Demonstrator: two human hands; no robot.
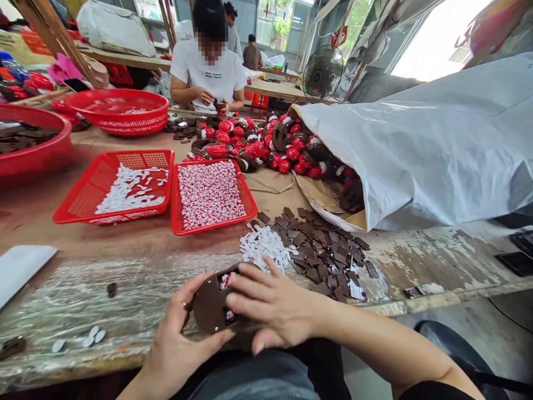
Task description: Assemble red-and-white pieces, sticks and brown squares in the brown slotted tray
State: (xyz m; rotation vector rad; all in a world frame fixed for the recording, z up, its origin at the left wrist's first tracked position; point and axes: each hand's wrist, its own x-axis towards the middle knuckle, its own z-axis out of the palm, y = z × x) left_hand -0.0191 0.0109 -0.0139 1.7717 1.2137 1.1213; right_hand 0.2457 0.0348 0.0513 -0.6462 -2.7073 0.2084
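brown disc (210,305): at near table edge, held btwn both hands
left hand (175,347): grasping disc
right hand (275,303): fingers pressing on disc
surface: worn wood table (137,244), plastic-wrapped edge
room: workshop w/ fan (322,72)

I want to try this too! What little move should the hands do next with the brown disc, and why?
Probably press the right hand down on the disc. The left hand holds it steady, red-and-white bits show in its two holes, and the right fingers lie across them.
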